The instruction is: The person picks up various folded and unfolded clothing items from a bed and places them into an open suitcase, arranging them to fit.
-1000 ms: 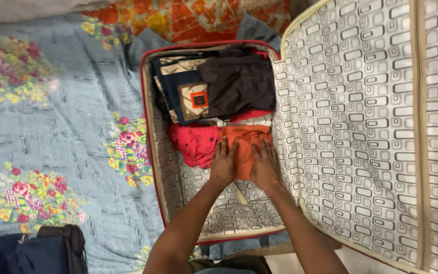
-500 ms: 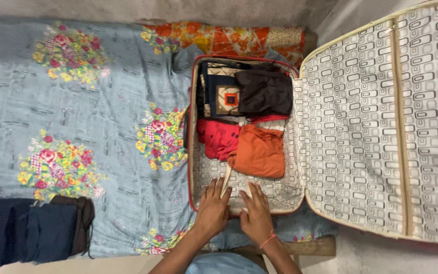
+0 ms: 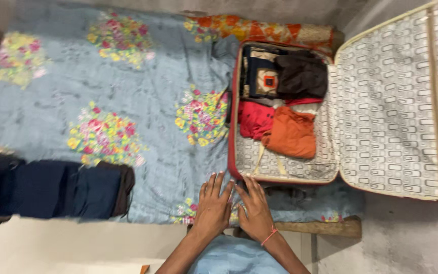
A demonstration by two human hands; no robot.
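A blue floral bedsheet [image 3: 102, 101] covers the bed; an open suitcase [image 3: 285, 172] at its right edge holds folded clothes [image 3: 291, 134]. Dark folded garments [image 3: 57, 189] wait at the near edge. Both hands, left [image 3: 213, 205] and right [image 3: 253, 210], lie flat, fingers spread, holding nothing, beside the suitcase's near rim.

Bare bedsheet [image 3: 143, 101] lies open between folded dark clothes [image 3: 62, 189] and suitcase [image 3: 233, 127].

Folded dark clothes [image 3: 51, 189] — orange patterned cloth [image 3: 264, 30]
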